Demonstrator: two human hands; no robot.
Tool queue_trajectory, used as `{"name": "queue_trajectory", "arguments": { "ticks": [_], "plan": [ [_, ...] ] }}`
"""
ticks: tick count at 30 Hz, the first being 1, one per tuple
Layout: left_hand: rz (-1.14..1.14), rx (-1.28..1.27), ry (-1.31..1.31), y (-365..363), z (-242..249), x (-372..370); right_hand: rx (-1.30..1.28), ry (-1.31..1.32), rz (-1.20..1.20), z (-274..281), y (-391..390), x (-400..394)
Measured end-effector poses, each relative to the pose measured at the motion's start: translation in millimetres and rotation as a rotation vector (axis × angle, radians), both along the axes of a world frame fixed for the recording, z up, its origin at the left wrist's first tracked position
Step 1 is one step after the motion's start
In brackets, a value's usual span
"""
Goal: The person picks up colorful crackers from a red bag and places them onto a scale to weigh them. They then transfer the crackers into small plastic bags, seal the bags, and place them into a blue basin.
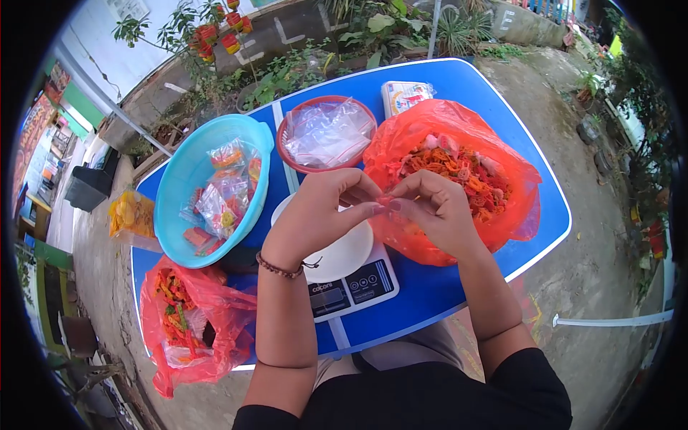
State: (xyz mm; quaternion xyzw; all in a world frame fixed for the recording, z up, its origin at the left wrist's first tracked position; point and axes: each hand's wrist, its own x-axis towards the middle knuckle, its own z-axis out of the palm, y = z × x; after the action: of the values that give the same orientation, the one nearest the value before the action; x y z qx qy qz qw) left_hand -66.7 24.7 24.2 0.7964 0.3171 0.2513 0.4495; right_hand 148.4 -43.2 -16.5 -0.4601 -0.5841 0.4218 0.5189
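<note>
My left hand (322, 208) and my right hand (438, 215) meet above the table, with thumbs and fingers pinched together. A small reddish bit shows between the fingertips, too small to make out. Below my left hand, a white plate (342, 256) rests on a digital kitchen scale (371, 282). Beside my right hand is an open red plastic bag (512, 172) filled with orange-red curly snacks (487, 188). Behind my hands stands a red basket (288, 152) holding clear plastic bags (328, 129).
A light-blue basin (172, 186) with packed snack packets (218, 208) is at left. Another red bag of snacks (233, 304) lies at the front-left edge. Yellow snacks in a clear bag (132, 215) are farther left. A white printed pack (406, 97) sits at the back of the blue table (552, 208).
</note>
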Motion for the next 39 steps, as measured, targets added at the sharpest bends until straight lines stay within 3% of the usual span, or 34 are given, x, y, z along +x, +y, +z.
{"name": "queue_trajectory", "arguments": {
  "ticks": [4, 7, 10, 13, 17, 22, 26, 32, 39],
  "plan": [
    [0.065, -0.020, 0.043, 0.5, 10.5, -27.6, 0.053, 0.048, 0.050, -2.4, 11.4, -30.2],
    [0.155, 0.004, 0.025, 6.7, 3.6, -42.9, 0.061, -0.137, 0.065, -1.5, 17.8, -52.5],
    [0.266, 0.008, 0.214, 11.4, -2.8, -56.6, 0.293, -0.314, 0.022, -9.1, 24.4, -65.8],
    [0.246, -0.003, 0.306, 16.3, -8.9, -58.5, 0.382, -0.333, -0.034, -11.8, 22.9, -64.9],
    [0.231, 0.120, 0.311, 15.8, -13.8, -50.0, 0.352, -0.280, -0.136, -7.1, 22.7, -42.4],
    [0.206, 0.266, 0.127, 7.2, -11.8, -10.5, 0.283, -0.342, -0.311, -3.5, 31.2, 16.3],
    [0.108, 0.395, 0.070, -2.4, -18.5, 24.1, 0.089, -0.610, -0.218, -3.8, 23.3, 39.6],
    [0.140, 0.448, 0.200, -4.5, -42.5, 47.5, 0.374, -0.754, 0.058, -47.8, 25.4, 18.4],
    [0.142, 0.628, 0.369, -10.2, -40.3, 49.4, 0.127, -1.004, -0.098, -25.0, 10.2, 39.1]
  ]
}}
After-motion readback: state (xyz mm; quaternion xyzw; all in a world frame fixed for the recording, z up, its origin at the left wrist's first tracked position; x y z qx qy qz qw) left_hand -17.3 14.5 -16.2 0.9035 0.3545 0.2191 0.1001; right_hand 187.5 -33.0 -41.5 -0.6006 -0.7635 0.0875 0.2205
